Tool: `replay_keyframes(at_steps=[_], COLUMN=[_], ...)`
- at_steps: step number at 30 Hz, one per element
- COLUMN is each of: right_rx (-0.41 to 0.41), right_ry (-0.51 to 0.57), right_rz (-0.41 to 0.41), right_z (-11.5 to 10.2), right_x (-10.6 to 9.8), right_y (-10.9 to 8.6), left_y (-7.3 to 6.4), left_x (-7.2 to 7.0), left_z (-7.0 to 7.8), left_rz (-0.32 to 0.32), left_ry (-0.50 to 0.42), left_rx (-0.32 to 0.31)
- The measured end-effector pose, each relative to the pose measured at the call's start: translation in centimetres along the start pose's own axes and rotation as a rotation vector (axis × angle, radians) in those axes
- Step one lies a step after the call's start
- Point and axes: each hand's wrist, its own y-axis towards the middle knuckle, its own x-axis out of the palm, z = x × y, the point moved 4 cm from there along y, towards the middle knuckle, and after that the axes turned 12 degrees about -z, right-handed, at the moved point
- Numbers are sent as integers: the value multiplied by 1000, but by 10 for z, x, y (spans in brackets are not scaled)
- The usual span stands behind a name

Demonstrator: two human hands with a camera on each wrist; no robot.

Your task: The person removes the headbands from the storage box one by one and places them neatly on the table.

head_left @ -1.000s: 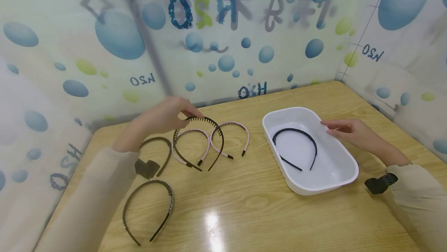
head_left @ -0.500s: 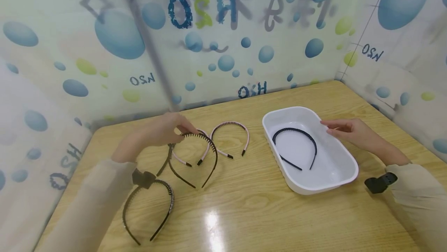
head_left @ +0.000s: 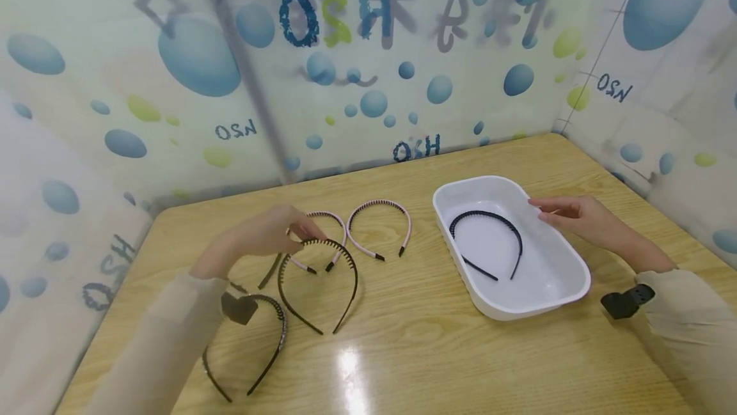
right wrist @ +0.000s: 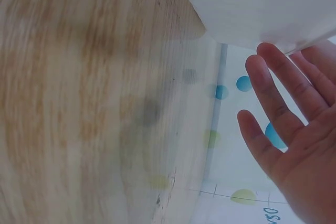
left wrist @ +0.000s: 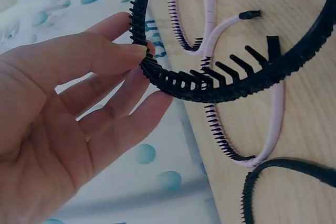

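Observation:
My left hand pinches a black toothed headband at the top of its arch, between thumb and fingers. The band's ends point down toward the front of the table. Behind it lie two pink headbands, the left one partly covered by the hand. At the far right, my right hand has its fingers extended, with the tips at the rim of a white plastic bin. Its fingers look fairly straight beside the bin's outer wall in the right wrist view. Inside the bin rests another black headband.
Under my left forearm, a dark headband is mostly hidden. A dark headband with sparkly trim lies near the front left, partly behind the wrist camera. Patterned sheeting borders the back of the wooden table.
The left hand has brought the black headband down and toward the front of the table, away from the pink ones. My right hand and the bin have stayed put.

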Motion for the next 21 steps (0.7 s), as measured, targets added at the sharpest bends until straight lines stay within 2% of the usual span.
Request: replay_keyframes(at_steps=[11,21], right_rx=[14,-12], right_ry=[-4,-3], right_rz=[5,17], right_z=[0,0], right_x=[0,0], right_y=[-1,0], left_y=[3,6], left_x=[22,38], left_z=[-12,-27], left_rz=[-80,-69], left_ry=[-140,-157], left_rx=[80,103])
